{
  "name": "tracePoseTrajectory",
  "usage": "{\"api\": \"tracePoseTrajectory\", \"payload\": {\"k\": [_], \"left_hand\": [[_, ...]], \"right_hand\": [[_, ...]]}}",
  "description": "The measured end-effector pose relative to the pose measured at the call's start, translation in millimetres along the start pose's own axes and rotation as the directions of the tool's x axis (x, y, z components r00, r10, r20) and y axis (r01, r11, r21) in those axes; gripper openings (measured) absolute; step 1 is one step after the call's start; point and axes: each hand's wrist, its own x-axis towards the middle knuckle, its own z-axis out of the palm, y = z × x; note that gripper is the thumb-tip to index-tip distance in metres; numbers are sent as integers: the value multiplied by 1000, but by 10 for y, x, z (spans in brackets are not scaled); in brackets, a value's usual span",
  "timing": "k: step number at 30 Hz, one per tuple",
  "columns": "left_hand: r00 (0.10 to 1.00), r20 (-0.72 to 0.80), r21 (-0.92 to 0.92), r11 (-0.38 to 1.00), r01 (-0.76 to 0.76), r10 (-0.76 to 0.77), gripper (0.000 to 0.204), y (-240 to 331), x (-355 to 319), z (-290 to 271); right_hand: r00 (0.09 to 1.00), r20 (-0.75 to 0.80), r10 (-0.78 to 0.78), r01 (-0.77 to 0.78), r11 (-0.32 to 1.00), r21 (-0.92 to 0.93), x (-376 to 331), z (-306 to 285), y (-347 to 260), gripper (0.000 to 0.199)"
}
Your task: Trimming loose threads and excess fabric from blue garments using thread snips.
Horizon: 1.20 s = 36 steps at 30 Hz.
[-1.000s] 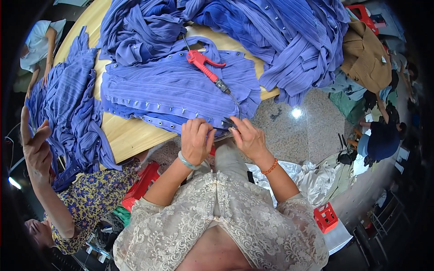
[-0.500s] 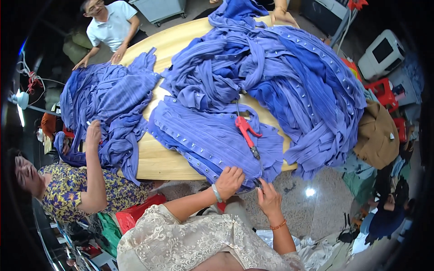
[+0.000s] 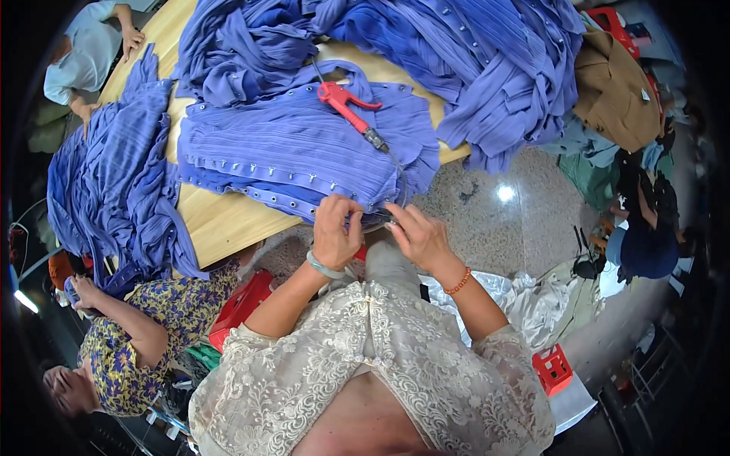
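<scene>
A blue pleated garment (image 3: 304, 152) with rows of metal eyelets and hooks lies spread on the wooden table (image 3: 228, 220). My left hand (image 3: 336, 232) pinches its near edge at the table's rim. My right hand (image 3: 420, 235) holds the same edge just to the right, fingers closed around a small part I cannot make out. A red-handled hand tool (image 3: 350, 112) rests on top of the garment, a little beyond both hands.
Large heaps of the same blue fabric (image 3: 471, 68) cover the far table. A person in a floral top (image 3: 144, 334) sits at my left handling more blue cloth (image 3: 114, 197). Another person (image 3: 84, 61) works at the far left. Brown clothing (image 3: 616, 91) and red crates (image 3: 551, 368) stand right.
The view has swung back toward the near table edge. Both hands stay at the garment's near edge, now closer together and higher on it. The person at left lowered the raised arm.
</scene>
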Motion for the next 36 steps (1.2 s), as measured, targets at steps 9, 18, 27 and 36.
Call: {"api": "tracePoseTrajectory", "payload": {"k": [9,18,27,36], "left_hand": [[1000,-23,-5,1000,-21,21,11,78,-21,49],[993,57,-1,995,-99,99,12,70,-56,83],[922,377,94,987,-131,87,14,28,-185,-214],[974,145,43,984,171,-176,27,-51,-284,-659]], "right_hand": [[995,-64,-77,72,995,-68,81,38,-64,36],[996,-81,-22,21,1000,-16,58,100,-92,28],[869,-481,119,-100,993,65,1393,-934,359,36],[941,-314,123,-129,992,4,1954,-1193,425,24]]}}
